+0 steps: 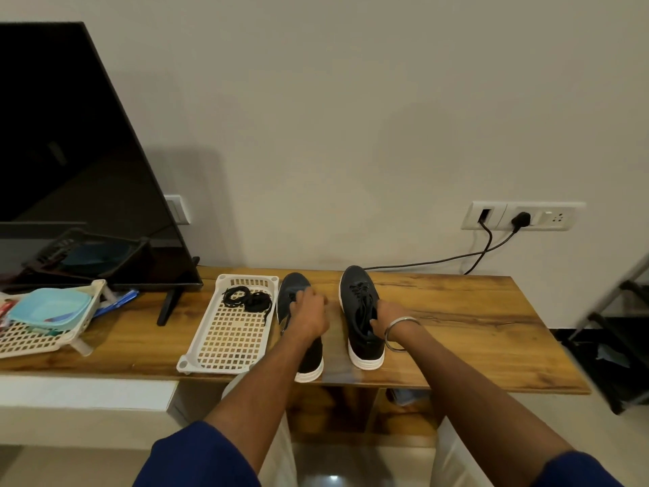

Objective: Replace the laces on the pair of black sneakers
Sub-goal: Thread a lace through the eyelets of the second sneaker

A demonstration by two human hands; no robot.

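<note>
Now the left hand [309, 312] rests curled atop the left sneaker [301, 332], apparently pinching its laces. Beside it, the right hand [388, 319] grips the right sneaker [361, 311] at its collar.

Both arms reach forward; left hand [310, 312] and right hand [388, 316] curl their fingers.

Two black sneakers [361, 311], two white baskets [228, 332], two lace bundles [247, 298].

I see open counter [456, 321] right of the right sneaker [361, 311]; leftward, a white tray [224, 346] flanks the left sneaker [309, 356], with a narrow gap between the shoes.
</note>
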